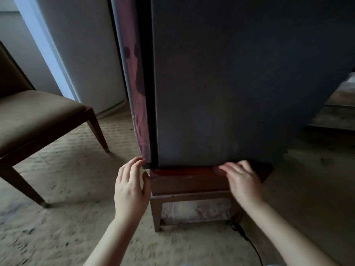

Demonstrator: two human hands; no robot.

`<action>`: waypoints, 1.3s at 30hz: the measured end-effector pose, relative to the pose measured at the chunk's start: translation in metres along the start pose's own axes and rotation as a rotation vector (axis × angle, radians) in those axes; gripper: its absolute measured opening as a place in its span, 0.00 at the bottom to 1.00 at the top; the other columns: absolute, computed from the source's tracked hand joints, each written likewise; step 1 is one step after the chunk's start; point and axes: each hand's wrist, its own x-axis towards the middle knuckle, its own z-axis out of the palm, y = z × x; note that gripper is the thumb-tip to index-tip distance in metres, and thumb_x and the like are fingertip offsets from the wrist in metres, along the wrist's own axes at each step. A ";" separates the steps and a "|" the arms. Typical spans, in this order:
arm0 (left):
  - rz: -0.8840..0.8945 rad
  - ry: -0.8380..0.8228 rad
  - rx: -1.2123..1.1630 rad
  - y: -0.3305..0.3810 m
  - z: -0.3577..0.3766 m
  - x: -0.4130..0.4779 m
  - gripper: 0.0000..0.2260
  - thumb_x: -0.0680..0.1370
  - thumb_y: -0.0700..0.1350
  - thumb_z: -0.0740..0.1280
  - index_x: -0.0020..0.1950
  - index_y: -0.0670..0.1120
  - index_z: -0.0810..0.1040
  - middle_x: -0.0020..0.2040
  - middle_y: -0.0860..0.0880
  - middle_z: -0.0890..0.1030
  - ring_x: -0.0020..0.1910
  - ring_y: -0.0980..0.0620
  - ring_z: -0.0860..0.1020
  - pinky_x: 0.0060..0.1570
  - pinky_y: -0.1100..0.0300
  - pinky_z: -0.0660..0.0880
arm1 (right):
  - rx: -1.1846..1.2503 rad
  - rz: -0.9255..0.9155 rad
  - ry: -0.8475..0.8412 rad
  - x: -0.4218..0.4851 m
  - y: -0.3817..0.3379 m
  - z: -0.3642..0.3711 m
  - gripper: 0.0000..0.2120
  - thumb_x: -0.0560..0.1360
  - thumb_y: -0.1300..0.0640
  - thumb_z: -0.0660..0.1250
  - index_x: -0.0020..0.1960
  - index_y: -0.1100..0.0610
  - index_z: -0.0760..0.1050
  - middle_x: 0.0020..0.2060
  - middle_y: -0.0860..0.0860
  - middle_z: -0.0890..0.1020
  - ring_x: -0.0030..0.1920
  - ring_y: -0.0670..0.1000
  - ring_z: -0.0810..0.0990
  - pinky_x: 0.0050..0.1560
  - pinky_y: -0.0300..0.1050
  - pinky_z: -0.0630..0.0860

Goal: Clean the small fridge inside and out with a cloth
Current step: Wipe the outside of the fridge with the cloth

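Note:
The small dark grey fridge (pixel 230 83) stands on a low reddish wooden stand (pixel 188 184); I look at its side wall, with the reddish patterned door (pixel 134 83) shut at its left edge. My left hand (pixel 131 187) is at the bottom corner of the door, fingers relaxed, fingertips touching the door's lower edge. My right hand (pixel 242 179) lies with straight fingers on the stand's top, just under the fridge's bottom edge. Neither hand holds anything. No cloth is in view.
A brown upholstered chair (pixel 36 120) with wooden legs stands to the left. A white wall panel (pixel 86 54) rises behind the fridge door. A black cable (pixel 247 240) runs over the beige carpet by the stand's right leg. A low dark surface (pixel 338 110) sits far right.

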 end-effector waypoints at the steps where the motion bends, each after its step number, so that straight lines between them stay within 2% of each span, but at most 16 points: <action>1: 0.004 -0.006 -0.005 0.004 0.003 -0.003 0.16 0.76 0.42 0.58 0.59 0.37 0.77 0.59 0.43 0.78 0.58 0.45 0.73 0.63 0.55 0.68 | -0.040 0.038 0.002 -0.005 0.020 -0.009 0.13 0.73 0.64 0.62 0.52 0.58 0.83 0.49 0.52 0.84 0.45 0.57 0.76 0.50 0.48 0.73; 2: 0.017 -0.026 -0.013 0.008 0.006 -0.006 0.16 0.75 0.42 0.58 0.59 0.38 0.77 0.58 0.43 0.78 0.58 0.45 0.74 0.62 0.56 0.68 | -0.084 0.079 -0.001 -0.010 0.039 -0.017 0.13 0.73 0.65 0.61 0.52 0.59 0.83 0.48 0.53 0.84 0.45 0.58 0.76 0.50 0.48 0.72; 5: 0.074 -0.104 -0.052 0.024 0.017 -0.014 0.16 0.72 0.42 0.59 0.57 0.40 0.78 0.56 0.45 0.78 0.56 0.45 0.74 0.59 0.55 0.70 | -0.234 0.307 -0.026 -0.020 0.088 -0.037 0.13 0.70 0.72 0.67 0.52 0.61 0.82 0.48 0.56 0.84 0.46 0.61 0.74 0.48 0.52 0.74; 8: 0.158 -0.182 -0.094 0.046 0.032 -0.017 0.15 0.71 0.42 0.60 0.55 0.42 0.78 0.54 0.47 0.78 0.53 0.46 0.74 0.55 0.55 0.70 | -0.303 0.469 -0.014 -0.024 0.105 -0.058 0.13 0.70 0.71 0.68 0.53 0.61 0.82 0.49 0.58 0.83 0.47 0.62 0.73 0.47 0.54 0.76; 11: 0.189 -0.280 -0.171 0.074 0.050 -0.014 0.12 0.73 0.42 0.59 0.53 0.43 0.78 0.50 0.48 0.78 0.49 0.47 0.74 0.50 0.54 0.72 | -0.181 0.377 0.090 -0.024 0.064 -0.061 0.15 0.68 0.71 0.70 0.52 0.58 0.83 0.48 0.54 0.83 0.47 0.59 0.75 0.48 0.48 0.74; 14: 0.140 -0.370 -0.334 0.106 0.067 -0.013 0.11 0.76 0.44 0.58 0.52 0.45 0.77 0.47 0.52 0.77 0.47 0.51 0.74 0.48 0.59 0.71 | 0.152 0.332 0.164 -0.023 0.013 -0.055 0.13 0.69 0.68 0.72 0.50 0.56 0.83 0.47 0.50 0.84 0.48 0.52 0.79 0.52 0.43 0.73; 17: -0.063 -0.385 -0.629 0.135 0.080 -0.016 0.10 0.80 0.48 0.57 0.48 0.47 0.76 0.44 0.55 0.78 0.45 0.55 0.77 0.47 0.61 0.72 | 0.643 0.560 0.151 -0.029 -0.023 -0.053 0.14 0.71 0.64 0.74 0.49 0.47 0.81 0.47 0.43 0.84 0.51 0.44 0.81 0.55 0.39 0.76; 19: -0.377 -0.364 -0.830 0.150 0.086 -0.020 0.11 0.81 0.48 0.56 0.45 0.47 0.76 0.41 0.53 0.79 0.43 0.55 0.78 0.47 0.60 0.73 | 0.931 0.780 0.033 -0.037 -0.041 -0.051 0.14 0.72 0.62 0.73 0.50 0.44 0.80 0.47 0.42 0.85 0.51 0.43 0.82 0.55 0.40 0.76; 21: -0.753 -0.367 -1.000 0.157 0.096 -0.024 0.15 0.83 0.47 0.55 0.44 0.45 0.78 0.43 0.49 0.82 0.45 0.50 0.80 0.52 0.54 0.75 | 1.126 0.894 -0.094 -0.047 -0.057 -0.048 0.13 0.74 0.64 0.70 0.51 0.46 0.81 0.48 0.43 0.85 0.52 0.45 0.82 0.56 0.44 0.77; 23: -0.953 -0.402 -1.090 0.159 0.104 -0.028 0.17 0.83 0.48 0.55 0.45 0.44 0.80 0.44 0.46 0.84 0.47 0.44 0.80 0.55 0.46 0.75 | 1.272 0.969 -0.165 -0.054 -0.065 -0.048 0.14 0.75 0.66 0.67 0.53 0.50 0.81 0.49 0.46 0.85 0.53 0.47 0.83 0.53 0.41 0.77; 25: -1.025 -0.438 -1.140 0.159 0.106 -0.029 0.19 0.83 0.51 0.54 0.46 0.42 0.80 0.41 0.43 0.84 0.43 0.42 0.80 0.51 0.47 0.76 | 1.394 1.026 -0.186 -0.055 -0.064 -0.051 0.14 0.75 0.67 0.66 0.55 0.53 0.80 0.49 0.49 0.85 0.52 0.48 0.83 0.48 0.38 0.77; 28: -1.021 -0.451 -1.155 0.154 0.104 -0.022 0.24 0.82 0.57 0.51 0.46 0.42 0.79 0.38 0.42 0.82 0.40 0.44 0.79 0.48 0.49 0.75 | 1.526 1.068 -0.184 -0.051 -0.059 -0.055 0.15 0.72 0.66 0.67 0.57 0.56 0.80 0.52 0.53 0.84 0.55 0.50 0.82 0.52 0.41 0.77; 30: -0.981 -0.434 -1.143 0.146 0.099 -0.018 0.24 0.81 0.59 0.52 0.44 0.44 0.80 0.38 0.41 0.82 0.40 0.44 0.79 0.49 0.48 0.74 | 1.601 1.088 -0.179 -0.050 -0.061 -0.056 0.15 0.68 0.63 0.68 0.54 0.57 0.81 0.52 0.56 0.84 0.53 0.52 0.83 0.51 0.42 0.77; 34: -0.954 -0.411 -1.125 0.134 0.083 -0.012 0.24 0.77 0.62 0.55 0.43 0.45 0.81 0.38 0.40 0.81 0.38 0.43 0.77 0.45 0.50 0.74 | 1.739 1.061 -0.236 -0.052 -0.073 -0.056 0.14 0.65 0.66 0.71 0.51 0.60 0.82 0.50 0.57 0.84 0.49 0.52 0.83 0.44 0.39 0.78; 36: -1.043 -0.385 -1.178 0.129 0.075 -0.011 0.24 0.79 0.61 0.55 0.44 0.43 0.80 0.36 0.42 0.81 0.35 0.45 0.76 0.40 0.54 0.73 | 1.709 1.024 -0.248 -0.050 -0.078 -0.053 0.14 0.66 0.64 0.70 0.52 0.60 0.81 0.49 0.57 0.85 0.48 0.51 0.83 0.44 0.38 0.78; 39: -1.250 -0.368 -1.274 0.121 0.069 -0.006 0.21 0.82 0.55 0.54 0.47 0.41 0.78 0.34 0.46 0.80 0.30 0.50 0.75 0.36 0.57 0.71 | 1.487 0.952 -0.214 -0.045 -0.085 -0.043 0.10 0.68 0.63 0.73 0.49 0.58 0.81 0.45 0.54 0.85 0.47 0.49 0.83 0.44 0.36 0.76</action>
